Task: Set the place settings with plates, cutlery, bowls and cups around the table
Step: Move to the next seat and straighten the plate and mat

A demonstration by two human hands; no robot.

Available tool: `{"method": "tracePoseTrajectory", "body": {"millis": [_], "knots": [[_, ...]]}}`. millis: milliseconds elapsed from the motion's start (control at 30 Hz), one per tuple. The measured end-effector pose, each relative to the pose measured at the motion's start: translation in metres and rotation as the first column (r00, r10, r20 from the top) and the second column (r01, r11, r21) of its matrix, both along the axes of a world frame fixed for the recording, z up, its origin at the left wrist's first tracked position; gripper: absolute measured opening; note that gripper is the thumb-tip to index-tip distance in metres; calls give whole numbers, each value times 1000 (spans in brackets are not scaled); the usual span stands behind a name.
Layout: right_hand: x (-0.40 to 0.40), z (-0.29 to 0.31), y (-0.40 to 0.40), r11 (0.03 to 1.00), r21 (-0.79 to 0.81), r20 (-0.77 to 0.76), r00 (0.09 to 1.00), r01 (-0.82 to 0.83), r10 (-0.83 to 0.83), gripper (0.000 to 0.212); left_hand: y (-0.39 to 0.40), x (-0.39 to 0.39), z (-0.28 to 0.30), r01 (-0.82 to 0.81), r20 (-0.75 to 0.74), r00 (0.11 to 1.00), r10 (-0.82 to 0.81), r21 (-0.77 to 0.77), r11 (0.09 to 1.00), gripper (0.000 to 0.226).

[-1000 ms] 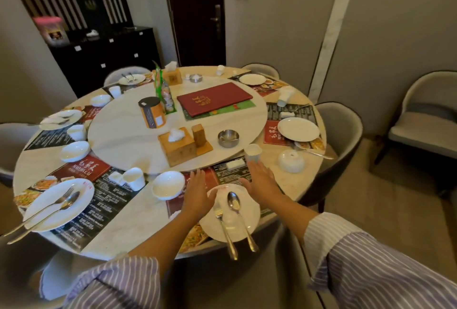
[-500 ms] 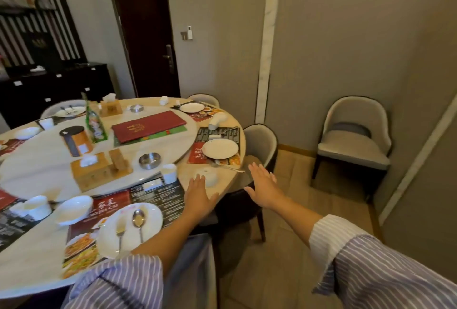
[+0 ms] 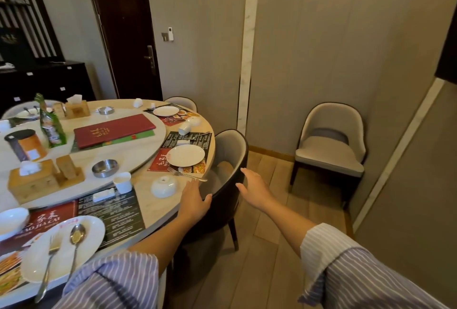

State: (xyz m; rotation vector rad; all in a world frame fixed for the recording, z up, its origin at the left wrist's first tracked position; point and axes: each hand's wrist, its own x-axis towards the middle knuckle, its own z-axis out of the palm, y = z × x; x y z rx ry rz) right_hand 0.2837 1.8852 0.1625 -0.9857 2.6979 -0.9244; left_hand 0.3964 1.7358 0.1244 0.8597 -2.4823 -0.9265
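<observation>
A white plate with a fork and a spoon on it lies at the table's near edge. Further right stands an upturned white bowl, a white cup and another plate with a fork beside it. My left hand reaches out flat over the table edge, near the back of a chair. My right hand is open with fingers spread, just right of that chair back. Neither hand holds anything.
The round marble table carries a turntable with a red menu, tissue boxes, ashtrays and a jar. A second chair stands by the wall. A dark door and a black sideboard lie behind.
Both hands left the near plate and moved right toward the chair at the table's right side. The view has turned right with them.
</observation>
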Motion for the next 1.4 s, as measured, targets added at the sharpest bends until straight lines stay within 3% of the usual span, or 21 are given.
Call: {"method": "tracePoseTrajectory", "body": {"millis": [300,400,500,733,967,1167,1400], "knots": [[-89,-12,-50,991,71,-16,994,-111,112,61,-46,-77,-19,-49,-28,998,47,-51,997,58],[-126,-18,-78,981,119,19,988,-153,152,64,-74,-111,-23,-70,24,997,72,-87,994,61],[-161,-15,-105,970,154,27,982,-186,185,65,-102,-142,-27,-137,101,985,142,-55,989,71],[-247,-3,-165,952,148,53,964,-266,261,65,-149,-204,-37,-212,127,970,207,29,977,68],[-301,-13,-213,920,110,98,925,-376,366,49,-174,-242,-54,-322,207,930,303,65,944,72],[-361,-45,-270,834,178,157,852,-522,500,65,-190,-277,-71,-471,231,869,438,113,875,71],[-417,-66,-320,597,299,259,666,-744,700,68,-187,-314,-81,-720,229,692,684,160,675,69]]}}
